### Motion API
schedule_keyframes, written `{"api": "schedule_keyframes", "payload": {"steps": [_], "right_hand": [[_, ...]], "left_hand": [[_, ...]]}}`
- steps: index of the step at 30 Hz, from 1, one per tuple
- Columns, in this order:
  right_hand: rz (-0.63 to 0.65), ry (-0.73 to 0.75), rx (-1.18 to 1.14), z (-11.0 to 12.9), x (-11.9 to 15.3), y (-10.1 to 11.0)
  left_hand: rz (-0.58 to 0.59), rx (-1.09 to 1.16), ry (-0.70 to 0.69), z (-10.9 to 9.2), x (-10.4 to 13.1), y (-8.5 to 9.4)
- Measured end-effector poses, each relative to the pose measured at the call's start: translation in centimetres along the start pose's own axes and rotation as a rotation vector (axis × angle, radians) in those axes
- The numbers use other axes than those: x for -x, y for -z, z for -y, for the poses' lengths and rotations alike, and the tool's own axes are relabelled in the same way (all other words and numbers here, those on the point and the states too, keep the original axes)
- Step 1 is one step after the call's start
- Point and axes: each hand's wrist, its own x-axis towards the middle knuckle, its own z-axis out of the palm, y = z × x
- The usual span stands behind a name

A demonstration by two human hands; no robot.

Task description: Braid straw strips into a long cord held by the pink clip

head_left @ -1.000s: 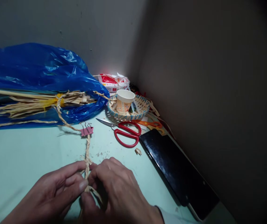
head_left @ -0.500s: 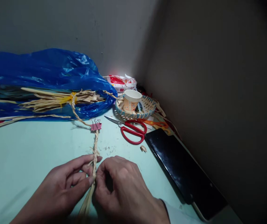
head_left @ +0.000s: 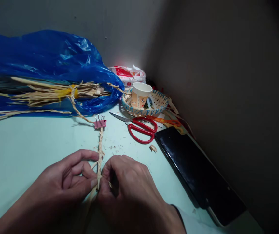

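Observation:
A pale straw braid (head_left: 100,146) runs toward me from a pink binder clip (head_left: 100,123). My left hand (head_left: 68,182) pinches the braid's lower part from the left, its thumb lying against the strands. On the other side, my right hand (head_left: 127,185) has thumb and forefinger closed on a strand at the braid's edge, and a short end shows between the fingers. Loose strands trail below into shadow. Beyond the clip, a twisted cord leads up to a straw bundle (head_left: 80,91) bound with yellow, lying on a blue plastic bag (head_left: 56,48).
Red-handled scissors (head_left: 141,130) lie right of the clip, near an orange-handled pair (head_left: 168,122). A paper cup (head_left: 140,96) stands in a woven basket (head_left: 162,104). Along the right wall rests a black tablet-like slab (head_left: 193,165). A red-and-white packet (head_left: 127,76) sits in the corner.
The view has tilted down slightly, so things sit higher. My right fingers now hold a strand off to the right of the braid; my left hand stays on the braid.

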Motion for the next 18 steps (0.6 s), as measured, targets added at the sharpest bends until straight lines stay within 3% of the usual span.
{"api": "schedule_keyframes", "payload": {"steps": [4,8,11,14,18], "right_hand": [[-0.109,-0.011,0.009,0.1,0.3,-0.5],[-0.129,0.043,-0.055,-0.2,0.2,-0.7],[-0.142,0.083,-0.184,-0.4,0.1,-0.4],[-0.054,0.116,-0.261,-0.6,-0.1,0.2],[-0.003,0.047,-0.321,-0.6,-0.6,1.1]], "left_hand": [[0.029,0.006,0.050,0.1,-0.2,0.2],[0.068,0.040,0.102,0.2,-0.4,0.5],[0.028,0.066,0.148,0.2,-0.3,0.7],[-0.047,0.012,0.193,0.2,-0.1,0.9],[-0.028,0.137,0.262,-0.1,0.1,0.8]]}}
